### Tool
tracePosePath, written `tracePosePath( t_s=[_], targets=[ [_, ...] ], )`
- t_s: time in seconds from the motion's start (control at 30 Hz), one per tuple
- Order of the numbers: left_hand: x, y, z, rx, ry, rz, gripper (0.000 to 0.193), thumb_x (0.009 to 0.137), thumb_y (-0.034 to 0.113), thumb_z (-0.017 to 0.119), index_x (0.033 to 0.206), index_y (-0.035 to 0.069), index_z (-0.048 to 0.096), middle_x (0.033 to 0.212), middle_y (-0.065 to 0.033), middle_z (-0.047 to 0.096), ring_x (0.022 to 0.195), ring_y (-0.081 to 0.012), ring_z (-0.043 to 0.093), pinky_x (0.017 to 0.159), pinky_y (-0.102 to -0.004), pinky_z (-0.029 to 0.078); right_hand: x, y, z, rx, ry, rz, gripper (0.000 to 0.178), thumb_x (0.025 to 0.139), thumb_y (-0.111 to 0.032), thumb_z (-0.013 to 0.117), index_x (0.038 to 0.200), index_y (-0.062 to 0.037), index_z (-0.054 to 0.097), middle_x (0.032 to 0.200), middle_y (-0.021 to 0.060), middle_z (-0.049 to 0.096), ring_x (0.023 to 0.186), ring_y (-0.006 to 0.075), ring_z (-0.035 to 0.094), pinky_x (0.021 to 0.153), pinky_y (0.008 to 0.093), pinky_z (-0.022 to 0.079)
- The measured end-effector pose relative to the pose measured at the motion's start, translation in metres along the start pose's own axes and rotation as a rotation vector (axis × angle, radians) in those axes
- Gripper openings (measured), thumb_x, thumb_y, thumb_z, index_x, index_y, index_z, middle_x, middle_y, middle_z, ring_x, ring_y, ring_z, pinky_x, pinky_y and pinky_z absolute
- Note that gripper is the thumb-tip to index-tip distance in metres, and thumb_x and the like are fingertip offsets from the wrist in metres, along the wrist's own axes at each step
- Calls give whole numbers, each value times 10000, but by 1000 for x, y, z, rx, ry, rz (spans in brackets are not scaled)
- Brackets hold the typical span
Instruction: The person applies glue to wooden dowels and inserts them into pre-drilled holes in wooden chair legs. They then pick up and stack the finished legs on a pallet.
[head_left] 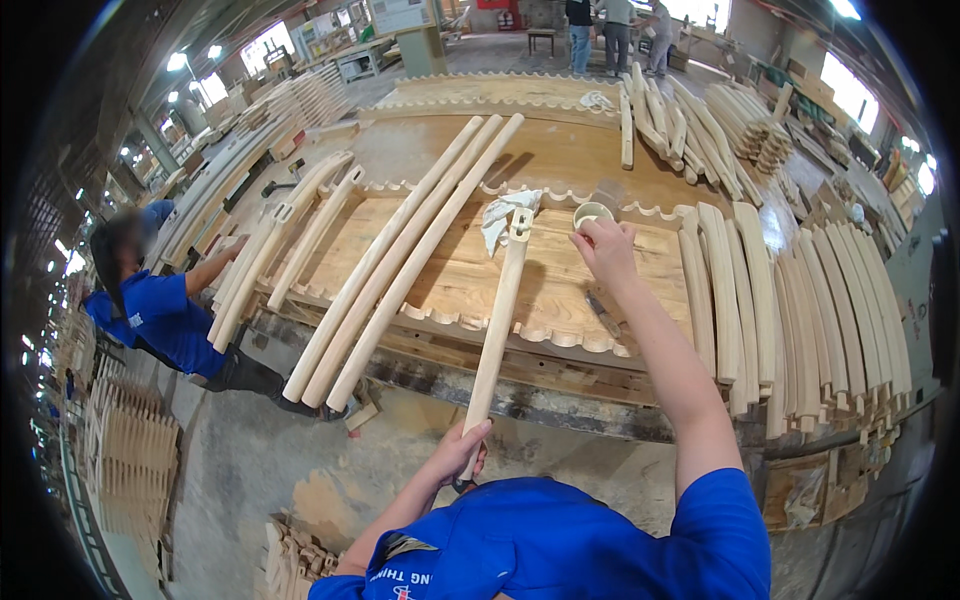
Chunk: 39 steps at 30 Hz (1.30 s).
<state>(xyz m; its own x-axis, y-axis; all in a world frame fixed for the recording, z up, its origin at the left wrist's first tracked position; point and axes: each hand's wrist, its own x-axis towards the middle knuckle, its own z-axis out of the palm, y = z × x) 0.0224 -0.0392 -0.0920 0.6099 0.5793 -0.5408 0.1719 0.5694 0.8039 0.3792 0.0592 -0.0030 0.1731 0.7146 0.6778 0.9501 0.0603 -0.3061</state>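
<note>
The left hand (462, 452) is closed around the near end of a long wooden piece (497, 330), which reaches far across the workbench (560, 300). The right hand (603, 247), fingers curled, seems to pinch something at the small cup (591, 213) to the right of the piece's far end.

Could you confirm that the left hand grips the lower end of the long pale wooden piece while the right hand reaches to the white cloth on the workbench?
Not quite. In the head view the right hand reaches to the small round pale cup, not the crumpled white cloth lying beside it. The left hand does grip the lower end of the long pale wooden piece, on the wooden workbench.
</note>
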Motion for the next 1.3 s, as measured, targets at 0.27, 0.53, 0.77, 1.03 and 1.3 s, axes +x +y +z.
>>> tracePosePath(
  t_s=[0.27,0.53,0.77,1.03,1.3],
  targets=[
    [3,-1,3,7,-25,10,376,912,405,539,1029,67,422,609,-30,485,426,-113,478,383,-247,395,8,-3,6,-28,105,100,135,814,-246,633,761,-129,590,736,1,578,785,191,556,731,386,307],
    [-1,1,-1,-4,-13,25,383,913,402,537,1028,58,416,606,-39,486,416,-123,479,382,-250,399,-8,-3,-5,32,-16,-34,131,800,-245,644,756,-135,589,731,-1,586,784,184,560,749,380,312],
    [-4,7,5,27,-45,74,383,916,367,534,1079,49,395,622,-47,478,410,-126,467,381,-259,400,29,-10,-40,-240,-2,-158,46,778,-202,628,779,-157,619,737,9,605,789,201,572,794,372,336],
    [-8,-2,24,212,110,242,657,903,259,554,1387,18,180,711,-65,501,427,-131,473,389,-277,423,90,-77,-38,-716,-270,-617,84,759,-132,558,738,-156,636,707,31,579,803,187,562,813,352,355],
    [-16,13,6,200,40,253,775,884,165,548,1455,112,26,747,-81,507,428,-129,471,385,-270,423,85,-82,-41,-659,-443,-589,123,772,-154,570,711,-157,676,731,34,643,803,184,585,852,352,342]
  ],
)
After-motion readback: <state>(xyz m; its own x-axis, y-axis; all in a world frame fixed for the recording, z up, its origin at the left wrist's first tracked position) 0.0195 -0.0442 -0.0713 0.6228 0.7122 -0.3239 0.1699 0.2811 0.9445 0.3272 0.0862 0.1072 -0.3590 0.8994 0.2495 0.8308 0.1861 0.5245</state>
